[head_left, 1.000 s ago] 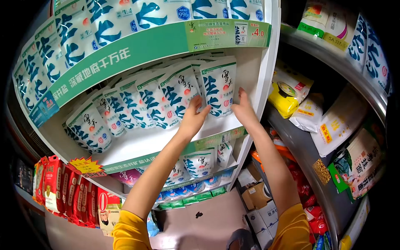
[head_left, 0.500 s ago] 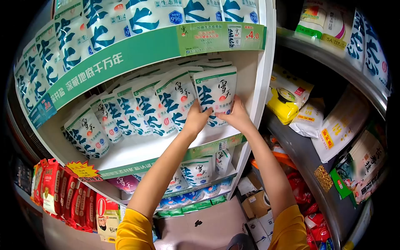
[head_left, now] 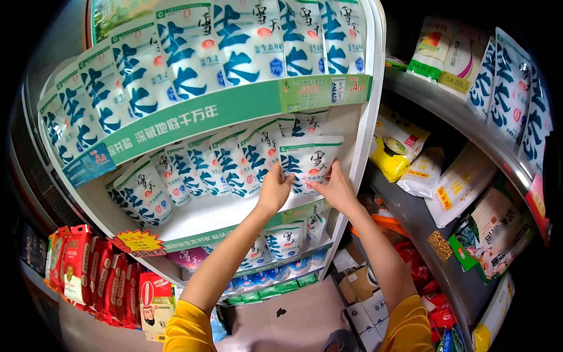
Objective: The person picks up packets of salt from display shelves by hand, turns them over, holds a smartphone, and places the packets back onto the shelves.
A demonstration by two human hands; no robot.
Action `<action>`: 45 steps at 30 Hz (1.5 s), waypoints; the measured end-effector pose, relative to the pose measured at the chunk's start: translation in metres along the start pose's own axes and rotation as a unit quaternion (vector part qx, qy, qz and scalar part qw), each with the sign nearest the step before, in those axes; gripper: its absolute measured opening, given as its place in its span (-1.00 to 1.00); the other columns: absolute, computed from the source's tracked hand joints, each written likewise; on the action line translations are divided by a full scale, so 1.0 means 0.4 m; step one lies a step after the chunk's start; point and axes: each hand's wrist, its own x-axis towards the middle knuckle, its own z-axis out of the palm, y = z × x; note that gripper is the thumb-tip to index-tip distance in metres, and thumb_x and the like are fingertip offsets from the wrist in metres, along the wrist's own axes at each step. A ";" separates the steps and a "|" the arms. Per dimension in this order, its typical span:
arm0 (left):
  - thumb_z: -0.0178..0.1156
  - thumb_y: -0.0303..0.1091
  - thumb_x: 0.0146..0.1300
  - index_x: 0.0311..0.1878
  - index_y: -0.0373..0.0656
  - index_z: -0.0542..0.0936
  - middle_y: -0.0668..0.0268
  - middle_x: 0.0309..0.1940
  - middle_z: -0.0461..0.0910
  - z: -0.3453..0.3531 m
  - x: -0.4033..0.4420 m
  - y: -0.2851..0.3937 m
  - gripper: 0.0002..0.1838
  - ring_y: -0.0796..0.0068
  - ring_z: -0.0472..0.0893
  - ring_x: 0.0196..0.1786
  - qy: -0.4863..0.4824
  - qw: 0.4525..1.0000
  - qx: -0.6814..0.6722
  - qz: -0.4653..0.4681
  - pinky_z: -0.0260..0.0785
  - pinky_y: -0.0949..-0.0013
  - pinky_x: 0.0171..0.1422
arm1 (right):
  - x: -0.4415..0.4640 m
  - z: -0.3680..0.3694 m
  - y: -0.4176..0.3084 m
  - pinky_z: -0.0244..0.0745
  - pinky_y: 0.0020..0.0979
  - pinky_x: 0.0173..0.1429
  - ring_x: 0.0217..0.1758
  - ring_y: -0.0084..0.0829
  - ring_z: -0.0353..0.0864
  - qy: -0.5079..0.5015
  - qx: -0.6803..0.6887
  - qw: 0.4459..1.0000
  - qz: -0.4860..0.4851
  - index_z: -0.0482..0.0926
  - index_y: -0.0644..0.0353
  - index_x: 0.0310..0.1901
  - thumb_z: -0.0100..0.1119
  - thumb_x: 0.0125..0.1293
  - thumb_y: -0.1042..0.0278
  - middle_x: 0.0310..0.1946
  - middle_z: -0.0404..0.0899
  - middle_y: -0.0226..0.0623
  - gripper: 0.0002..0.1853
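A white salt bag (head_left: 311,157) with a green top strip and blue lettering stands at the right end of the middle shelf. My left hand (head_left: 273,189) grips its lower left side, thumb across the front. On the opposite side, my right hand (head_left: 336,186) has its fingers around the edge and its thumb on the front. The bag looks tilted, its top edge towards me; its bottom is partly behind my hands. A row of matching salt bags (head_left: 231,163) stands close by to the left, the nearest almost touching my left hand.
More salt bags (head_left: 246,47) line the upper shelf, above a green price strip (head_left: 193,117). The white side panel (head_left: 352,176) borders the right. A dark curved shelf (head_left: 404,199) holds yellow and white packets. Red packs (head_left: 99,270) hang low left; cardboard boxes (head_left: 358,287) sit on the floor.
The view has tilted up, showing more of the upper shelf. The salt bag between my hands now looks shorter, its top leaning towards me. Both hands keep hold of its sides.
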 end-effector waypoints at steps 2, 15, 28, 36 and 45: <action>0.09 -0.46 0.06 -0.23 -0.29 0.34 0.17 -0.63 0.34 -0.014 -0.013 0.040 -0.78 0.33 0.30 -0.57 -0.006 0.999 -0.035 0.033 0.20 0.38 -0.41 | -0.011 -0.005 -0.028 0.39 -0.32 -0.10 -0.12 -0.16 0.49 0.038 0.025 0.999 -0.022 0.18 0.42 -0.11 0.32 -0.12 0.28 -0.27 0.48 0.04 -0.38; 0.03 -0.52 0.16 -0.11 -0.30 0.33 0.19 -0.23 0.49 -0.143 -0.168 0.340 -0.78 0.51 0.45 -0.11 -0.090 0.990 -0.109 0.017 0.27 0.44 0.02 | -0.180 -0.242 -0.320 0.37 -0.14 -0.14 -0.16 0.08 0.44 -0.010 -0.060 0.998 0.001 0.08 0.33 0.02 0.19 -0.01 0.13 -0.20 0.42 0.17 -0.32; 0.00 -0.47 0.20 -0.02 -0.22 0.34 0.35 -0.19 0.44 -0.255 -0.189 0.772 -0.73 0.66 0.40 -0.16 -0.188 0.934 -0.289 0.097 0.24 0.55 -0.05 | -0.282 -0.549 -0.641 0.35 -0.23 -0.07 -0.09 -0.03 0.44 0.063 0.052 0.996 -0.030 0.04 0.30 0.07 0.24 -0.03 0.14 -0.14 0.41 0.05 -0.26; -0.03 -0.44 0.22 -0.14 -0.27 0.36 0.39 -0.28 0.43 -0.182 -0.284 0.968 -0.83 0.71 0.35 -0.21 -0.194 0.885 -0.407 0.116 0.19 0.61 -0.12 | -0.424 -0.720 -0.800 0.39 -0.30 -0.15 -0.14 -0.15 0.50 0.162 0.024 0.985 -0.049 0.16 0.28 -0.06 0.26 -0.04 0.24 -0.22 0.45 -0.01 -0.41; -0.02 -0.31 0.24 -0.15 -0.27 0.40 0.37 -0.27 0.48 0.004 -0.415 1.069 -0.77 0.73 0.41 -0.27 -0.363 0.766 -0.527 0.060 0.25 0.62 -0.19 | -0.668 -0.828 -0.827 0.38 -0.50 -0.03 -0.07 -0.50 0.45 0.284 -0.022 0.957 0.060 0.14 0.26 -0.05 0.26 -0.06 0.54 -0.15 0.43 -0.20 -0.44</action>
